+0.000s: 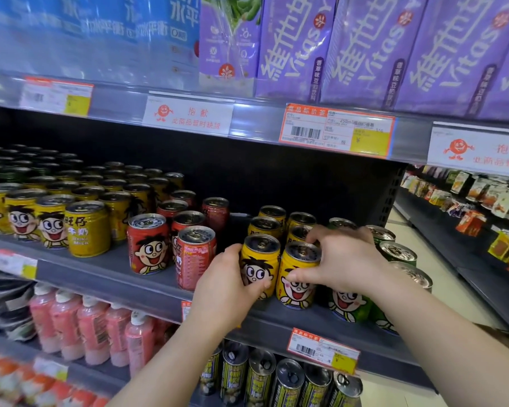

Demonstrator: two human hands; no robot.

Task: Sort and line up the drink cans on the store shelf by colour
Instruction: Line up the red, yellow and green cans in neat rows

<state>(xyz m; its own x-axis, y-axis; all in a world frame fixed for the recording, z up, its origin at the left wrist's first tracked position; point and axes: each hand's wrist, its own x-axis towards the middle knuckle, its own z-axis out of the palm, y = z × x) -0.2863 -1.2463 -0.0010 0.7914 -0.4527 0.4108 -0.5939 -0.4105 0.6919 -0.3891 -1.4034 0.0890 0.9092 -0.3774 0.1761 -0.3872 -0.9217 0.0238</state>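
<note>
On the grey metal shelf (106, 277), gold tin cans (87, 229) stood at the left end, red tin cans (147, 243) right of them, yellow tin cans (299, 274) further right at the front edge, and green tin cans (398, 254) at the right end.

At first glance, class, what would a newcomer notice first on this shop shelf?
Two bare hands at the middle shelf's front: the left hand and right hand each grip a yellow can. Red cans stand left of them, green cans right, and purple cartons fill the shelf above.
</note>
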